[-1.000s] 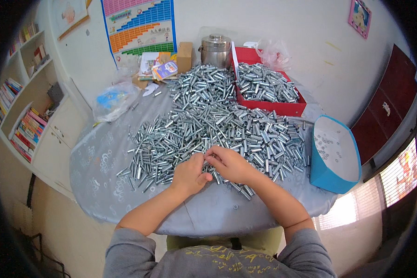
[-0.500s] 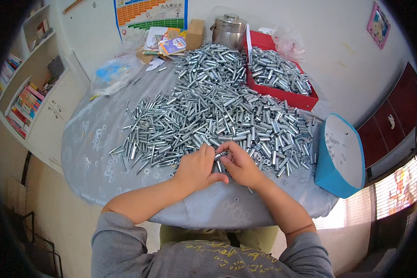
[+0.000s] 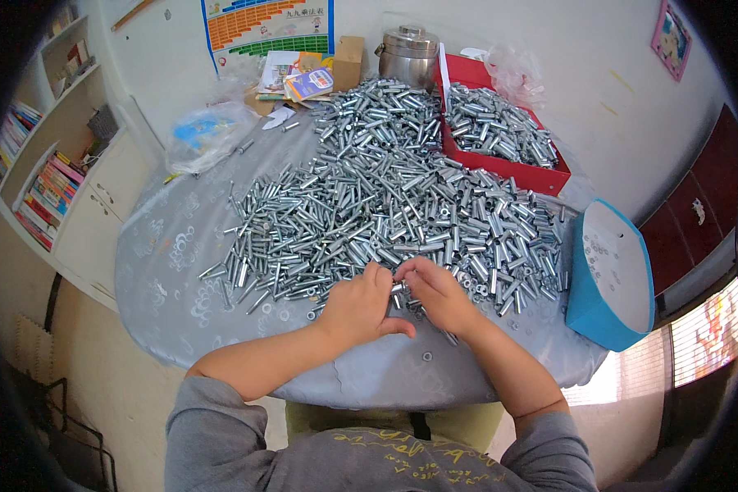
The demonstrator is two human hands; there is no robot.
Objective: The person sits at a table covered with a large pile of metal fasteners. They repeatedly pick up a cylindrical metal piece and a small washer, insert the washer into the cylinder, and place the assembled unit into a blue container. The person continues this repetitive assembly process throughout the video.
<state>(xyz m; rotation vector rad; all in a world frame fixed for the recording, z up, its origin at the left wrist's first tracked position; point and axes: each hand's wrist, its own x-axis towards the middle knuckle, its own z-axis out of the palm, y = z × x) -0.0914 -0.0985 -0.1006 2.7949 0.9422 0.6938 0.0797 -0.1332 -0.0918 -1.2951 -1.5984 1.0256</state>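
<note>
My left hand [image 3: 357, 306] is closed, its fingers curled and its thumb stretched toward me. Whatever it grips is hidden by the fingers. Close beside it, my right hand [image 3: 440, 295] pinches a small silver metal part [image 3: 398, 284] in the gap between both hands; its exact kind is too small to tell. Both hands are at the near edge of a big heap of silver bolts [image 3: 299, 221] and metal sleeves [image 3: 488, 223]. Loose nuts and sleeves lie just under and around my fingers, partly covered by them.
Beyond the heap, a red box [image 3: 508, 174] overflows with metal sleeves. A blue bin [image 3: 607, 307] stands at the right table edge. A steel pot [image 3: 408, 59], booklets [image 3: 307, 84] and a plastic bag [image 3: 209, 135] sit at the back. One nut [image 3: 426, 357] lies near me on the grey tablecloth [image 3: 176, 271].
The whole view has shifted slightly. My right fingers have closed in over the metal part, which showed more clearly between the hands before. Both hands remain together at the heap's near edge.
</note>
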